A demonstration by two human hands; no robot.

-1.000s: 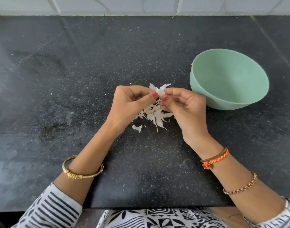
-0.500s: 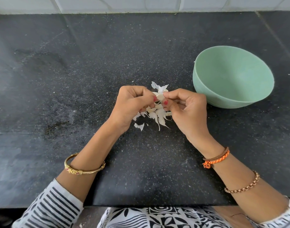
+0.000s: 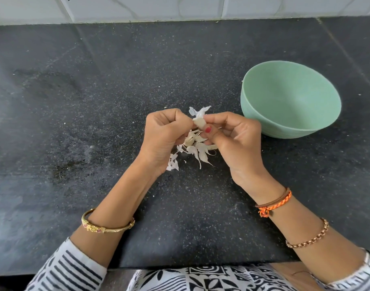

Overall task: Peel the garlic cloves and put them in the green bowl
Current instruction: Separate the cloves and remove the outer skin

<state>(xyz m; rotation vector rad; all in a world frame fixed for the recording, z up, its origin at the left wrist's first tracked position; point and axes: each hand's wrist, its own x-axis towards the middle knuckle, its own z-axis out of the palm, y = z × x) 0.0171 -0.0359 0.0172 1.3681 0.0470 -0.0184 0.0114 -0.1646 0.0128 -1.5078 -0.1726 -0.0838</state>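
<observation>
Garlic clove (image 3: 199,123) sits pinched between my two hands, raised just above the heap of papery skins (image 3: 195,149) on the black desk (image 3: 96,101). Half a second ago the pale flesh was mostly hidden behind my fingertips; now a bare, cream-coloured face of the clove shows between them, with a tuft of white skin (image 3: 198,112) flaring from its far end. My left hand (image 3: 165,136) has its grip curled around the clove's left side, and my right hand (image 3: 236,139) holds the other side, the red-nailed thumb pressed just below the exposed flesh. I judge the skin is coming away but not yet off, since that tuft looks attached at the tip. One more pull toward the far end should free it. The green bowl (image 3: 251,106) stands to my right, near my right hand but apart from it, and I see no cloves inside it. So the drop into the bowl is not yet done.
</observation>
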